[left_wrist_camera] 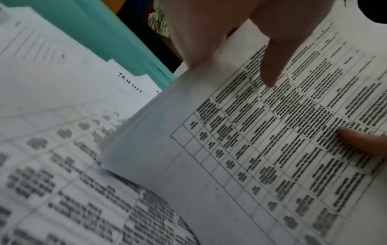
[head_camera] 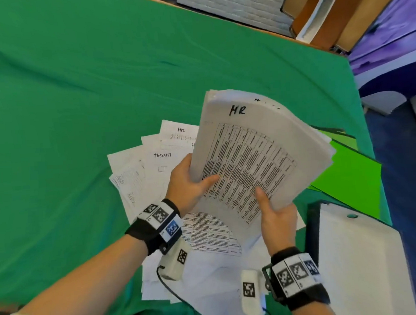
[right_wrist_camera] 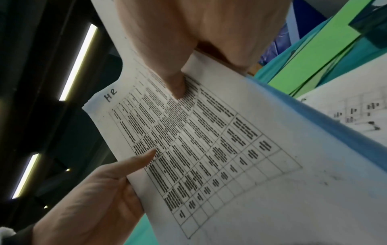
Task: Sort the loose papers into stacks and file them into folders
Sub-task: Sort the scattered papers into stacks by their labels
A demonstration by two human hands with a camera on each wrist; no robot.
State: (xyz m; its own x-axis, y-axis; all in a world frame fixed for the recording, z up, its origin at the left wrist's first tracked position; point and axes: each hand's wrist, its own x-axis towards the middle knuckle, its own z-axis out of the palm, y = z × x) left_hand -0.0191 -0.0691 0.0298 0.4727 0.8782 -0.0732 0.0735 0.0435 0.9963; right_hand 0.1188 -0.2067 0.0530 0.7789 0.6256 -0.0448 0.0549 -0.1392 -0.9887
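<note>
A thick stack of papers (head_camera: 255,149) headed "HR" with a printed table is held up, tilted, above the green table. My left hand (head_camera: 191,182) grips its left edge, thumb on the top sheet. My right hand (head_camera: 273,209) grips its lower edge, thumb on the print. The left wrist view shows the stack (left_wrist_camera: 261,149) close up, and the right wrist view shows the stack (right_wrist_camera: 209,149) with both thumbs on it. Loose papers (head_camera: 149,165), some marked "HR" and "TASKLIST", lie fanned on the cloth under the stack. More loose sheets (head_camera: 209,274) lie near my wrists.
Bright green folders (head_camera: 349,180) lie to the right of the stack. A dark open binder or folder with a white sheet (head_camera: 359,257) sits at the lower right. The green tablecloth (head_camera: 77,104) stretches to the left and back. Cardboard boxes (head_camera: 327,16) stand beyond the far edge.
</note>
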